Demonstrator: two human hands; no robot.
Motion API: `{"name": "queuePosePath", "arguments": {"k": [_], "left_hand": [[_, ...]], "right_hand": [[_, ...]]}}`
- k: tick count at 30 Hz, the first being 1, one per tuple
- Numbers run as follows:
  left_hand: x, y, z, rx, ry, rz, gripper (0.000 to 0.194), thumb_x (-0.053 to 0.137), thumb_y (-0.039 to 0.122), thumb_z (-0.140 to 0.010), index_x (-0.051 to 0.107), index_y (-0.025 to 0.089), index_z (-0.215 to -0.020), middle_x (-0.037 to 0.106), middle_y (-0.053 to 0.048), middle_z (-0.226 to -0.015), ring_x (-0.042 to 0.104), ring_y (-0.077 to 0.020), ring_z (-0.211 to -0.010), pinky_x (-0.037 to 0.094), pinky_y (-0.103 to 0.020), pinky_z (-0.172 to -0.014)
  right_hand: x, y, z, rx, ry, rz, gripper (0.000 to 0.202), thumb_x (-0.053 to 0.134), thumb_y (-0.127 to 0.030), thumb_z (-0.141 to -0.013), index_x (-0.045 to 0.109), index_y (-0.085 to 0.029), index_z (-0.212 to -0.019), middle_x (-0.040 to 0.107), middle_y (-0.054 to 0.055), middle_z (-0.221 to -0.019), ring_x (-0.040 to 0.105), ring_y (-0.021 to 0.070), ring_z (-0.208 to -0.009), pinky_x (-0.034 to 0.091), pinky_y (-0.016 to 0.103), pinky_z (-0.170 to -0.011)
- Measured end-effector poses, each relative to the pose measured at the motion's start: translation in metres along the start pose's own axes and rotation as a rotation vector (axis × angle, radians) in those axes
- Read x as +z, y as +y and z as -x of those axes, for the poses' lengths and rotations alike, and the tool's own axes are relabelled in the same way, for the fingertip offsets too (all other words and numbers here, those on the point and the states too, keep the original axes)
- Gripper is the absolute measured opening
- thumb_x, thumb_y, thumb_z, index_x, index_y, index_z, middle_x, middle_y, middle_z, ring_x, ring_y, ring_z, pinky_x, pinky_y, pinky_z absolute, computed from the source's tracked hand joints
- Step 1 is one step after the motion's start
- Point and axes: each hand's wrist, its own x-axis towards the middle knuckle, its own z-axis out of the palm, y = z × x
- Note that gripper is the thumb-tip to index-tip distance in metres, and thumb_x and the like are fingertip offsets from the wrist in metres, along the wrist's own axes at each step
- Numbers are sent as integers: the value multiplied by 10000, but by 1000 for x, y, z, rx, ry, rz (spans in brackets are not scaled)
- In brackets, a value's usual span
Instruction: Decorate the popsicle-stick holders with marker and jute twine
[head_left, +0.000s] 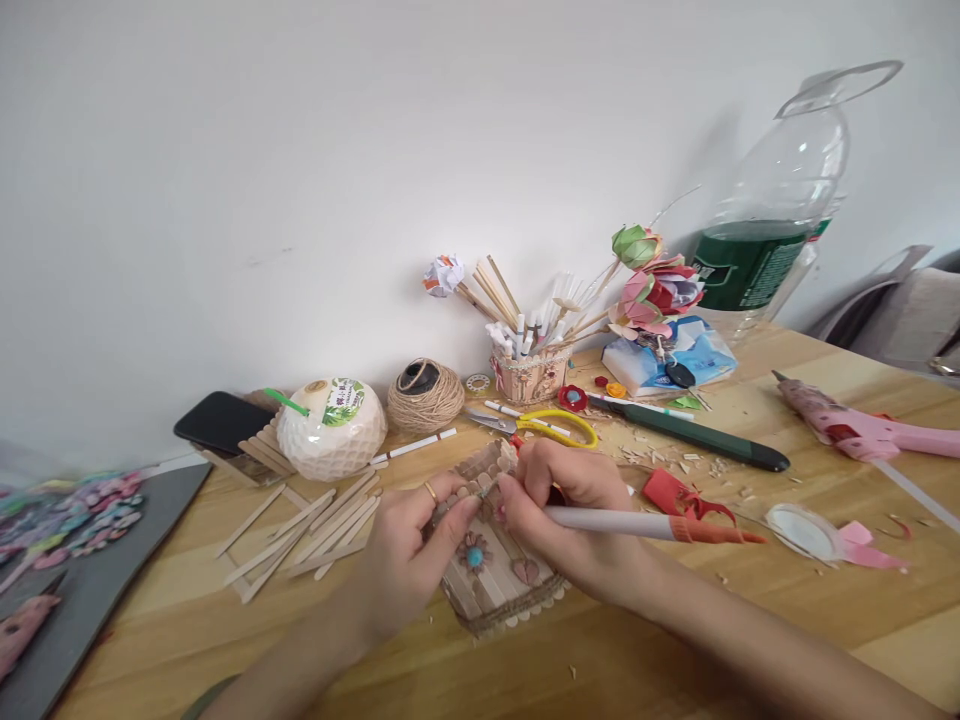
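A small craft piece of wooden craft sticks point(487, 590) stands on the table before me, with a blue-centred flower, a heart shape and a twine-like band on it. My left hand point(416, 540) grips its upper left edge between thumb and fingers. A white marker with an orange end point(622, 522) lies across my right hand point(574, 510), slanting out to the right. The right fingers are closed and bent at the craft's upper edge, close to the left thumb. Whatever sits between those fingertips is hidden.
Loose craft sticks point(300, 540), a white coconut point(330, 440) and a twine ball point(426, 397) are to the left. Yellow-handled scissors point(570, 428), a green cutter point(705, 437) and a pink glue gun point(847, 420) lie right. Behind stand a decorated holder point(531, 378) and a large bottle point(765, 240).
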Motion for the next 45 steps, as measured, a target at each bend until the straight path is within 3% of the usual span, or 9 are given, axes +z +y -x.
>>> {"name": "queuePosePath", "arguments": {"k": [17, 45], "left_hand": [[-1, -2, 0, -24, 5, 25, 242, 427, 299, -891, 526, 174, -709, 467, 48, -518, 445, -99, -458, 349, -199, -457], [0, -2, -1, -27, 13, 30, 249, 441, 307, -886, 541, 171, -702, 478, 41, -523, 457, -105, -474, 355, -204, -477]], "right_hand": [[1, -2, -1, 4, 12, 37, 331, 492, -128, -786, 267, -207, -556, 318, -81, -456, 331, 60, -409, 294, 196, -427], [1, -11, -2, 26, -31, 26, 361, 484, -94, -764, 240, -213, -527, 391, -64, -422, 337, 58, -384, 274, 199, -397]]}}
